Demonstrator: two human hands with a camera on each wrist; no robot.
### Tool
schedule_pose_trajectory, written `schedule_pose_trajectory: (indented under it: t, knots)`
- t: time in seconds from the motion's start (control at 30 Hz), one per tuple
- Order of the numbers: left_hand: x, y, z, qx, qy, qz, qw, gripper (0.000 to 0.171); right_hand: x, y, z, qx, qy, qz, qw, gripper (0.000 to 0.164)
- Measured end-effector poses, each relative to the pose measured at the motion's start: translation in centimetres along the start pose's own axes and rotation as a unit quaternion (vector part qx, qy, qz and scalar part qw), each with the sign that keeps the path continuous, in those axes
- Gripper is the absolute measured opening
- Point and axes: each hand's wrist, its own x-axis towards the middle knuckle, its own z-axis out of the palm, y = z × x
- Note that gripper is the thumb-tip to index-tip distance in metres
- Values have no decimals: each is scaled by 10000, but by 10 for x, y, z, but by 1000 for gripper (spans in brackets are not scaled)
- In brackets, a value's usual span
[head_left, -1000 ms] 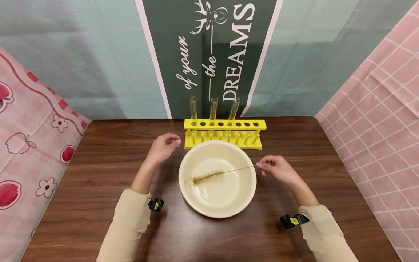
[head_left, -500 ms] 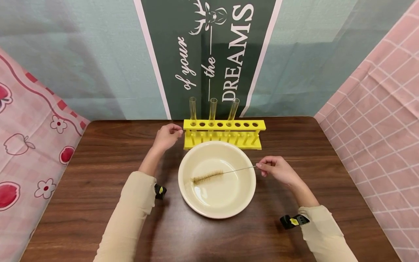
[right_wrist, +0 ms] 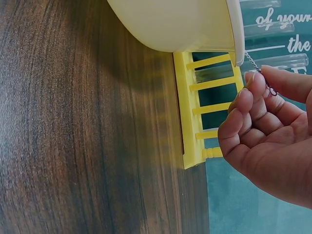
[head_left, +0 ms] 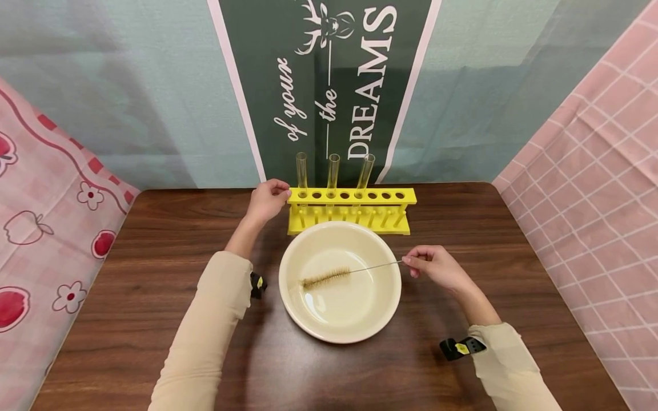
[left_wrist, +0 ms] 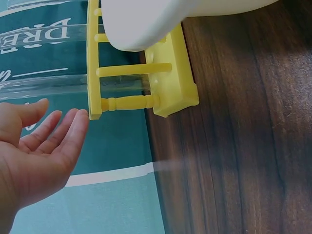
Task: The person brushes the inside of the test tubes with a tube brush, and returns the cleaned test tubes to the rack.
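One worktop [head_left: 133,297] is carrying a cream basin [head_left: 370,308], with a yellow rack [head_left: 351,201] standing at its 12 o'clock. The left hand [head_left: 268,201], half-open and holding nothing, is lying at the rack's 9 o'clock, touching or just beside it; I cannot tell which. At the basin's 3 o'clock the right hand [head_left: 434,267] is pinching a bristle brush [head_left: 328,277] by its wire end; keeping that steady seems wise. Three glass tubes [head_left: 333,171] are standing in the rack, probably wanting a gentle approach

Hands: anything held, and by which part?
The right hand pinches the brush near the looped end of its wire handle. The left hand holds nothing; its fingertips are by the rack.
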Motion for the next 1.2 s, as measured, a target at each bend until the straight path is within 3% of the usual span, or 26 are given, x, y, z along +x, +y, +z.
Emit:
schedule_pose_trajectory:
  t: [0.2, 0.77, 1.2]
  knots:
    - [6, 4, 2, -74, -9, 165, 9998, 25, 0, -1, 1, -46, 29, 5, 10000, 28]
    - [15, 13, 12, 68, -302, 31, 9995, 28, 1, -1, 3, 23, 18, 53, 10000, 28]
    - [17, 12, 14, 34, -205, 59, 9998, 28, 1, -2, 3, 27, 42, 92, 9999, 23]
